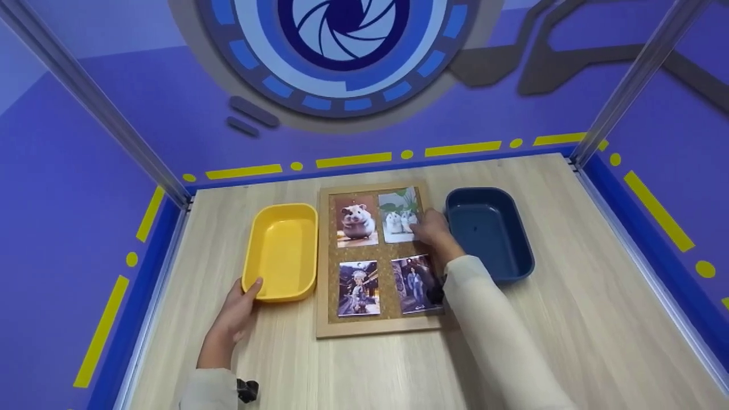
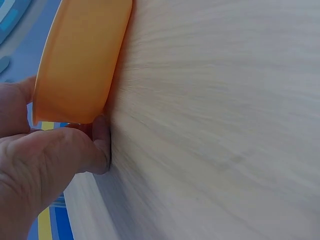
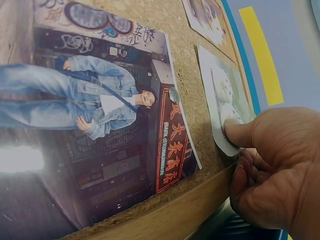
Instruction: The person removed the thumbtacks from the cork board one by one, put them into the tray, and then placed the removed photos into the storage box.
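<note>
Photograph of small white animals and green leaves (image 1: pixel 398 215), occupying the far right part of the wood-framed corkboard (image 1: pixel 323 285). The right hand (image 1: pixel 435 230) is pinching its right edge, the thumb pressing on the printed face. Three other prints are sharing the cork: a hamster photograph (image 1: pixel 357 222) is lying to the left, a photograph of a figure in a pale headdress (image 1: pixel 359 288) at the near left, and a photograph of a person in denim (image 1: pixel 414 285) at the near right. The right sleeve (image 1: pixel 501 336) and a black wrist device (image 1: pixel 435 291) are crossing the board's right border and hiding the denim print's right edge.

Two trays are flanking the board on the pale wooden tabletop (image 1: pixel 364 370). The yellow tray (image 1: pixel 283 250), its smooth floor showing, is standing just left of the frame; the left hand (image 1: pixel 236 307) is gripping its near left corner, thumb over the rim. The dark blue tray (image 1: pixel 484 239) is standing to the right, a small dark mark showing on its floor.

The left wrist view is revealing fingers curling beneath the yellow tray's outer wall, close to the tabletop. The right wrist view is resolving graffiti and a red-lettered sign in the denim print, plus a small round disc at that print's far edge.
</note>
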`<state>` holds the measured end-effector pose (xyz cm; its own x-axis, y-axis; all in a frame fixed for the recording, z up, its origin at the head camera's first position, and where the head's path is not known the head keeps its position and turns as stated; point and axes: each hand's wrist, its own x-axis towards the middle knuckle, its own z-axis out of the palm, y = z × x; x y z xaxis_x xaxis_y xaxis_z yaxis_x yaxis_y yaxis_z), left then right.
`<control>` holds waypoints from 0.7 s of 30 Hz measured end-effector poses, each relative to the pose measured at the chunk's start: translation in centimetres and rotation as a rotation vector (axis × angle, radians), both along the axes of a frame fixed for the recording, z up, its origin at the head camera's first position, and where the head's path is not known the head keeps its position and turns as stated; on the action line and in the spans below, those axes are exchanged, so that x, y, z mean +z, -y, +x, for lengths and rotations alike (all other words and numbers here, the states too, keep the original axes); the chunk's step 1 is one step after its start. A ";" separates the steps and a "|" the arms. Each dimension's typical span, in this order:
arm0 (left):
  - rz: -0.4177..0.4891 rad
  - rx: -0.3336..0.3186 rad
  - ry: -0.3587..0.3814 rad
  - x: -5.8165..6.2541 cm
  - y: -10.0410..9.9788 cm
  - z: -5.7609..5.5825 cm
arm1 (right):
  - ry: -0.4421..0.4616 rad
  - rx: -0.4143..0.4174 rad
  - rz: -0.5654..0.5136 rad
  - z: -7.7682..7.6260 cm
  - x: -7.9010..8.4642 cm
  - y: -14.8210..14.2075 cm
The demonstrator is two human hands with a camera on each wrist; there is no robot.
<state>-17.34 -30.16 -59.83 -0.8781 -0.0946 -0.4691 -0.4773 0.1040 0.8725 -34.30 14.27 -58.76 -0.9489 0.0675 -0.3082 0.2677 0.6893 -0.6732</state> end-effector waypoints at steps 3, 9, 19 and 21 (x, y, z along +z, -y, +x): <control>-0.004 -0.002 0.011 -0.1 0.1 -0.1 | -0.001 0.006 0.007 -0.2 -0.1 -0.1; 0.003 0.004 0.005 -0.3 -0.1 -0.2 | -0.009 0.011 0.061 -0.2 0.0 -0.1; -0.038 -0.007 0.001 -0.1 -0.7 -0.8 | -0.042 0.006 0.074 -0.1 -0.4 0.2; -0.050 -0.010 -0.004 -0.1 -0.7 -0.9 | -0.046 0.012 0.076 -0.1 -0.4 0.1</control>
<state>-18.21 -29.44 -59.97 -0.8809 -0.1095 -0.4605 -0.4727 0.1524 0.8679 -34.41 14.20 -59.14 -0.9628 0.0780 -0.2587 0.2294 0.7421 -0.6298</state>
